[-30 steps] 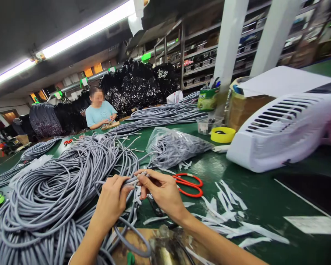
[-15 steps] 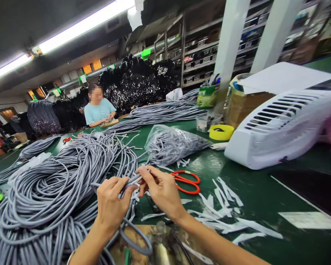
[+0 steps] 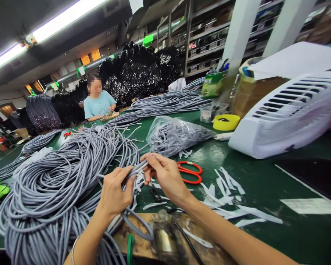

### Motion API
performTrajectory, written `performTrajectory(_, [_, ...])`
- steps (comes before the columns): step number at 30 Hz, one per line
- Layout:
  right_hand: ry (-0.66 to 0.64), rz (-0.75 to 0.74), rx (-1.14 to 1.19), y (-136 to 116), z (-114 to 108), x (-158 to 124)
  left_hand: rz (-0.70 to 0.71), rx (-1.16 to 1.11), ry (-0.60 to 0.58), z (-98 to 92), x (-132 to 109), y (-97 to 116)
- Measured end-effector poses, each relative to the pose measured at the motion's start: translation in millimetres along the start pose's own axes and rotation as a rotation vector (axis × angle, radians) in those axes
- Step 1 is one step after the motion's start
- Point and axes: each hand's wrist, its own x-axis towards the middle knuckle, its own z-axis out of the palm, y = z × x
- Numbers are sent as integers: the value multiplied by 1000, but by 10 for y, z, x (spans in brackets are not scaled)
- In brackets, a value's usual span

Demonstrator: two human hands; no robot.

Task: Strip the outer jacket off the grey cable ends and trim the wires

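Note:
My left hand (image 3: 117,191) is closed around a grey cable (image 3: 139,226), whose slack hangs in a loop below. Thumb and fingers of my right hand (image 3: 165,175) pinch the cable's end, where a whitish length shows between the two hands. Left of my hands lies a big coiled heap of grey cables (image 3: 57,176). Just behind my right hand sits a clear plastic bag (image 3: 176,136) full of short grey pieces. Red-handled scissors (image 3: 191,173) rest beside my right hand, their blades mostly hidden. White strips (image 3: 223,191) are scattered to the right on the green table.
A wooden board with a metal device (image 3: 164,239) and a green-handled lever (image 3: 130,246) sits below my hands. To the right stand a white vented plastic fan (image 3: 289,114), a yellow tape roll (image 3: 226,122) and a green can (image 3: 213,84). Across the table sits a person (image 3: 99,101) in light blue.
The view has tilted slightly, so the board and metal device show more. Both hands keep hold of the cable, and a longer whitish stretch shows between them.

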Motion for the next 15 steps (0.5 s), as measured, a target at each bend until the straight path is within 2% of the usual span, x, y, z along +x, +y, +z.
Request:
performTrajectory(4, [-103, -14, -136, -99, -71, 46, -32, 1, 26, -8, -3, 1])
performTrajectory(7, [-196, 17, -349, -159, -292, 102, -53, 29, 65, -16, 3, -18])
performTrajectory(11, [-154, -19, -978, -65, -624, 60, -54, 41, 77, -15, 1, -50])
performTrajectory(13, [-179, 11, -1319, 31, -696, -1, -49, 31, 76, -13, -3, -57])
performTrajectory(15, [-219, 43, -1543, 120, -688, -47, -44, 21, 80, -11, -6, -58])
